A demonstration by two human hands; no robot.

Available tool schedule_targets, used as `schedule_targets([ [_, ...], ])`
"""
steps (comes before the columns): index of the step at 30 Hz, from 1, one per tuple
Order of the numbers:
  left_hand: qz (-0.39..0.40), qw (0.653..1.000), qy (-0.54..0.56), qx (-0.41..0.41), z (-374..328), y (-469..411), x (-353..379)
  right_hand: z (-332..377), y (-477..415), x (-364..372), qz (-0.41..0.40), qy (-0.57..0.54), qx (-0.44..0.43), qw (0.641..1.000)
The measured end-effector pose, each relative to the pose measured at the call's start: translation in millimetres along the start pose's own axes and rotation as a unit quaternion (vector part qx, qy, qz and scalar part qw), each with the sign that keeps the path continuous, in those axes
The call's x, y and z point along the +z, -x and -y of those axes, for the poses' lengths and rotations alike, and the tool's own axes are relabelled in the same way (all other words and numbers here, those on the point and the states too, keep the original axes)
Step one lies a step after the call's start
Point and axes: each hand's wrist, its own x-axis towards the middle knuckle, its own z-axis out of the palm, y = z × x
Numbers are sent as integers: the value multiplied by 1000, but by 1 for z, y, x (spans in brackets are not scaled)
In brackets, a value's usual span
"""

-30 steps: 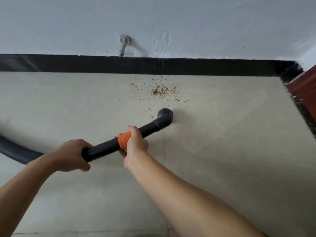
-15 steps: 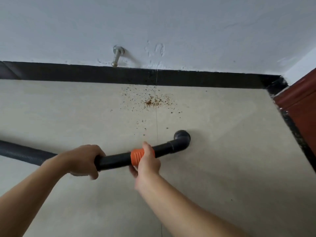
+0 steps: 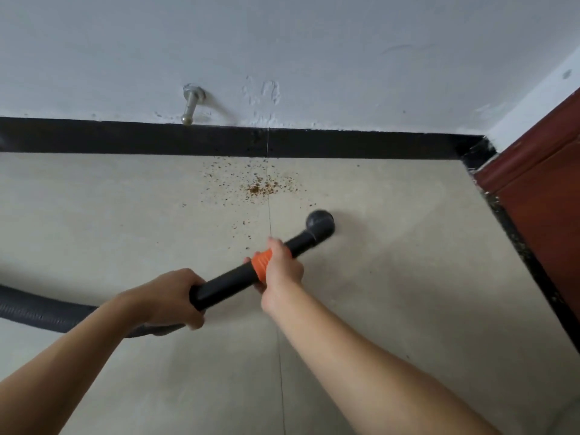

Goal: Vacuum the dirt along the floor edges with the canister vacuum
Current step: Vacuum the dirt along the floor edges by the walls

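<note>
black vacuum wand [image 3: 226,285] with orange collar [image 3: 262,264], elbow nozzle [image 3: 320,225] near brown dirt [image 3: 262,188] by skirting

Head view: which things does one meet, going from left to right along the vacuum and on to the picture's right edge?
Grey hose → left hand → black tube → right hand → nozzle elbow → red-brown woodwork.

Both arms reach forward from the bottom corners. At lower centre-left, left hand [image 3: 169,298] has fingers wrapped round the black plastic vacuum tube [image 3: 226,285]. At mid-frame, right hand [image 3: 281,268] grips its orange ribbed collar [image 3: 262,265], thumb pointing forward.
</note>
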Motion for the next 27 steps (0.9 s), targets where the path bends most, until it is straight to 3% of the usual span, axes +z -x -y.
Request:
schedule_targets([
  [4, -56, 996, 73, 19, -21, -10, -6, 42, -11, 22, 20, 38, -10, 999],
  [9, -15, 997, 60, 46, -34, -10, -2, 47, -18, -2, 14, 40, -8, 999],
  [12, -12, 998, 58, 30, -24, -4, 0, 54, -30, 2, 15, -17, 4, 1000],
  [18, 10, 993, -113, -14, 16, 6, -12, 4, -17, -33, -56, -138, 31, 988],
  [22, -10, 981, -187, 47, -7, -5, 12, -9, -2, -78, -141, -178, 4, 974],
  [27, -105, 964, -198, 145, -53, -19, 30, 40, -15, -92, -150, -141, -46, 977],
])
